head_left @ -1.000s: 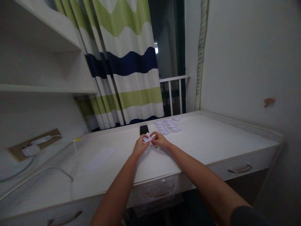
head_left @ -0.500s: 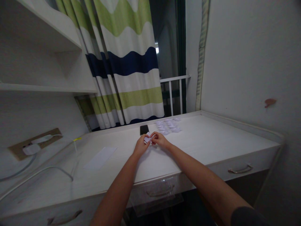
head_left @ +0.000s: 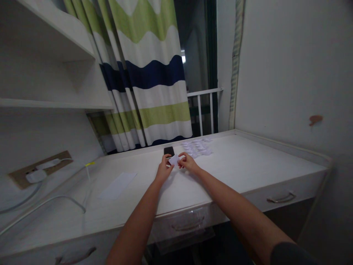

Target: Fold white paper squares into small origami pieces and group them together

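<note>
A small piece of white paper (head_left: 173,160) is held up just above the desk between both hands. My left hand (head_left: 164,169) grips its left side, thumb below and fingers above. At the right edge, my right hand (head_left: 188,163) pinches the same paper between thumb and fingertips. The paper looks folded, though its creases are too small to make out. Just behind the hands lies a black phone (head_left: 169,151). Beyond my right hand, several small folded white paper pieces (head_left: 196,147) lie in rows.
A flat white paper sheet (head_left: 118,185) lies on the white desk (head_left: 248,162) to the left. White cables (head_left: 55,198) run from a wall socket (head_left: 41,168) along the desk's left side. A raised rim and a striped curtain (head_left: 157,73) border the back.
My left fingers have shifted on the paper and spread a little, so more of its white face shows. The right hand has stayed at almost the same place.
</note>
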A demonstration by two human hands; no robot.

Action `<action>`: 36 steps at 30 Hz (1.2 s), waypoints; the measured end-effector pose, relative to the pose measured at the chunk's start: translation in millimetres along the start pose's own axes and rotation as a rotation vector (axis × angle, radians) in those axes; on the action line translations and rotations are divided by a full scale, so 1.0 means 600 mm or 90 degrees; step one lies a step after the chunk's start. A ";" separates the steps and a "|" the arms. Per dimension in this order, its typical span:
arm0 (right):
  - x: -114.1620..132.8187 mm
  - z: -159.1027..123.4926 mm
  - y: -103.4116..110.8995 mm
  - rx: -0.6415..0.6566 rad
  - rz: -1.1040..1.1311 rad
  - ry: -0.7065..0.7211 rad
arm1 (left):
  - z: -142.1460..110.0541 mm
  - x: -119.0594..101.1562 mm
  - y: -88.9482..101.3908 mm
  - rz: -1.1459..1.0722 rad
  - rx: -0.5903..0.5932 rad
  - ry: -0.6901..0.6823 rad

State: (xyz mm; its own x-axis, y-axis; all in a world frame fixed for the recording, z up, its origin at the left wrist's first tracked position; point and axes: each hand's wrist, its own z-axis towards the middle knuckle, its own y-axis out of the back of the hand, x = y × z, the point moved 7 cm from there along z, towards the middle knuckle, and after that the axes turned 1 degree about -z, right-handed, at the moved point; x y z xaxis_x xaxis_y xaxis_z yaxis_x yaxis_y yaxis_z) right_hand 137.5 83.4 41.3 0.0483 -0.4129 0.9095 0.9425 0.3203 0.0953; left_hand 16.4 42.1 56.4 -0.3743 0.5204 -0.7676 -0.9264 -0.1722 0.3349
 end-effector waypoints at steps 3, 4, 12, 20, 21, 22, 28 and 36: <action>-0.004 0.002 0.003 -0.010 0.007 -0.008 | 0.002 0.003 0.002 -0.002 -0.008 0.005; -0.005 0.002 0.003 -0.011 0.013 -0.012 | 0.002 0.003 0.004 0.006 -0.018 0.002; 0.004 0.000 -0.007 0.022 0.054 0.002 | 0.007 0.014 0.028 -0.022 -0.131 0.006; 0.001 0.003 -0.003 0.005 -0.027 0.041 | 0.003 0.034 0.015 -0.293 -0.069 0.173; 0.000 0.003 -0.004 0.012 -0.039 0.047 | 0.003 0.035 0.017 -0.298 -0.078 0.181; -0.001 0.002 -0.005 0.021 -0.051 0.052 | 0.002 0.036 0.019 -0.290 -0.088 0.187; 0.008 -0.003 -0.007 0.016 -0.161 0.088 | 0.005 0.038 0.022 -0.174 -0.098 0.175; 0.035 -0.015 -0.015 0.054 -0.235 0.148 | 0.004 0.029 0.010 -0.184 -0.042 0.149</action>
State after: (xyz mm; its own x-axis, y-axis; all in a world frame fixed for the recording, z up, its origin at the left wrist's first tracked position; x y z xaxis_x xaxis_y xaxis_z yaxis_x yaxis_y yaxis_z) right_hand 132.7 64.2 56.1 -0.2046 -0.6906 0.6937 0.8804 0.1798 0.4387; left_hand 4.3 52.2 46.2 -0.0897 0.3517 -0.9318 -0.9929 -0.1044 0.0562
